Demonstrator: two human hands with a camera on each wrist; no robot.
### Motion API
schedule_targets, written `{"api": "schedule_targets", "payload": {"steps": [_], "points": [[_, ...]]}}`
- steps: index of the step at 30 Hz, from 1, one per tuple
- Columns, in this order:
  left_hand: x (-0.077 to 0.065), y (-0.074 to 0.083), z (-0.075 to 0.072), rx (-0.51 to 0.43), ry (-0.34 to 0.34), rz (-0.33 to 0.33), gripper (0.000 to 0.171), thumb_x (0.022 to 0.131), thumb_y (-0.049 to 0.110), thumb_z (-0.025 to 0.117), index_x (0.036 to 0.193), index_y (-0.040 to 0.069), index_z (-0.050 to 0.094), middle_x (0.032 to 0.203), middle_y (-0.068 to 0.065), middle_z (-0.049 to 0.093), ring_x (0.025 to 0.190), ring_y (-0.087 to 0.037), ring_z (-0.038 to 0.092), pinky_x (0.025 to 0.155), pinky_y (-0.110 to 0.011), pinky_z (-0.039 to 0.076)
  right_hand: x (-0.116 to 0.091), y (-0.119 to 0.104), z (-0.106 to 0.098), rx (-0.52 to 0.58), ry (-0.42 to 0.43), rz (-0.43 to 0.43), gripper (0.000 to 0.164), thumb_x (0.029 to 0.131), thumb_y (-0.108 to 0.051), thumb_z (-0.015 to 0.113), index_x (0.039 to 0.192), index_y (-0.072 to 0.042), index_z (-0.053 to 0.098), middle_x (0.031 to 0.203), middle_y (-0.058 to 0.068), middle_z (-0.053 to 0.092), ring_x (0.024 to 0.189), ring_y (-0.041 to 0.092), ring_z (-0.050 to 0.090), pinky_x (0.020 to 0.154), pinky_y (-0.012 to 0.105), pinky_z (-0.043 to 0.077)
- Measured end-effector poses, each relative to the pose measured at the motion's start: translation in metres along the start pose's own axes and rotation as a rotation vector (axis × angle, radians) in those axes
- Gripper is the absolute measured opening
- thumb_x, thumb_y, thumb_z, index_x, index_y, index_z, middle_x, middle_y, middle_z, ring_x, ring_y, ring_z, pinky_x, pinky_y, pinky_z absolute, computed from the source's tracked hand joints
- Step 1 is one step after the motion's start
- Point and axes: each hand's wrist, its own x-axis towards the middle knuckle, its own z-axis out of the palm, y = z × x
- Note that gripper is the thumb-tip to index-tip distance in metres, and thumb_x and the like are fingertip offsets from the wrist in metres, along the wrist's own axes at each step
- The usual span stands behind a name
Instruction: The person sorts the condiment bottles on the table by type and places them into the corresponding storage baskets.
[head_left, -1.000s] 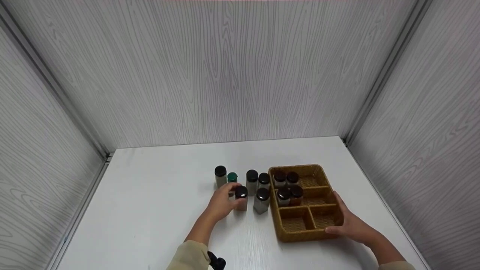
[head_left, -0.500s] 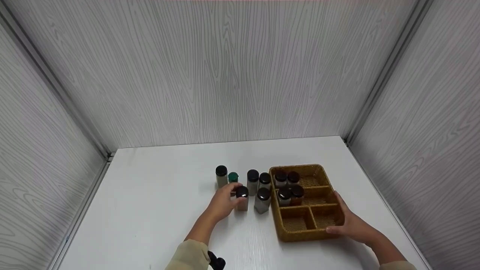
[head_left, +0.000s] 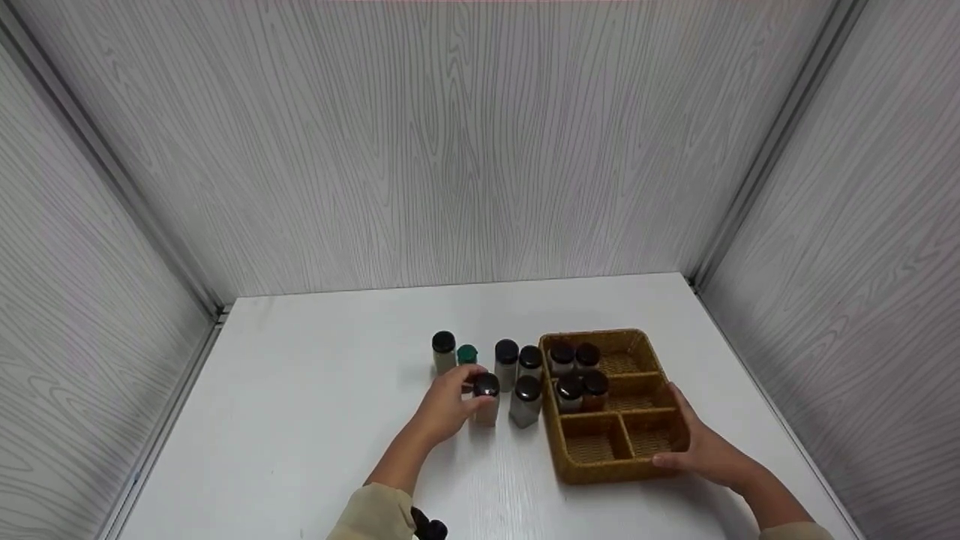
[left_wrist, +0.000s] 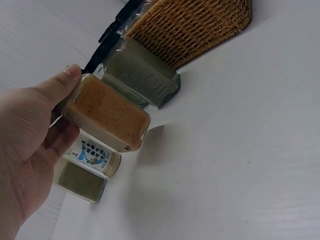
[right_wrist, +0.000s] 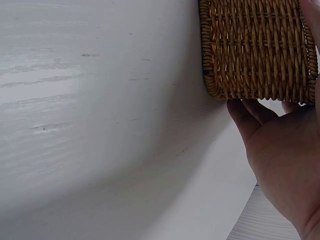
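My left hand (head_left: 444,409) pinches a spice jar (left_wrist: 107,114) by its dark cap, thumb on one side and fingers on the other. Reddish-brown powder fills this clear, square-sided jar, which looks slightly lifted in the left wrist view. Around it stand a green-capped shaker (head_left: 467,354), a tall black-capped jar (head_left: 445,360) and several other dark-capped jars, including a grey-green one (left_wrist: 140,72). At the right, my right hand (head_left: 705,450) holds the near right corner of a divided wicker basket (head_left: 611,472). Its thumb lies on the front rim, its fingers along the side wall (right_wrist: 260,55).
Several dark-capped jars stand in the basket's far and middle compartments, on their left side; one is a reddish jar (head_left: 595,394). A dark object (head_left: 429,527) shows beside the left sleeve. Wood-grain panels (head_left: 450,150) enclose the white table (head_left: 315,420) at back and sides.
The jar in my left hand has shifted slightly right and toward me. My right hand and the basket stay nearly where they were.
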Motion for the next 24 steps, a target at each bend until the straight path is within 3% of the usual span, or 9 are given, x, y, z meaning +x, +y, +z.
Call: {"api": "schedule_targets", "payload": {"steps": [8, 17, 24], "points": [[-0.003, 0.016, -0.006, 0.015, 0.045, 0.035, 0.048, 0.098, 0.030, 0.082, 0.140, 0.015, 0.065, 0.133, -0.006, 0.070, 0.125, -0.025, 0.068, 0.110, -0.047, 0.059, 0.000, 0.001, 0.000, -0.009, 0.008, -0.017, 0.138, 0.092, -0.038, 0.089, 0.172, -0.025, -0.022, 0.179, 0.030, -0.015, 0.160, 0.066, 0.002, 0.122, 0.086, 0.019], [-0.006, 0.036, -0.012, 0.027, 0.105, 0.088, 0.055, 0.096, 0.036, 0.084, 0.143, 0.014, 0.066, 0.133, -0.005, 0.072, 0.124, -0.023, 0.070, 0.108, -0.044, 0.060, -0.001, 0.000, 0.000, 0.027, -0.004, -0.020, 0.139, 0.091, -0.033, 0.090, 0.172, -0.026, -0.024, 0.178, 0.032, -0.015, 0.160, 0.066, -0.003, 0.123, 0.086, 0.014], [-0.006, 0.054, -0.015, -0.026, 0.143, 0.105, 0.055, 0.095, 0.037, 0.084, 0.142, 0.013, 0.067, 0.137, -0.010, 0.072, 0.125, -0.025, 0.070, 0.109, -0.046, 0.059, -0.001, -0.001, 0.000, 0.025, 0.000, -0.031, 0.139, 0.091, -0.031, 0.090, 0.172, -0.025, -0.022, 0.178, 0.033, -0.013, 0.160, 0.067, -0.001, 0.123, 0.086, 0.016]]}}
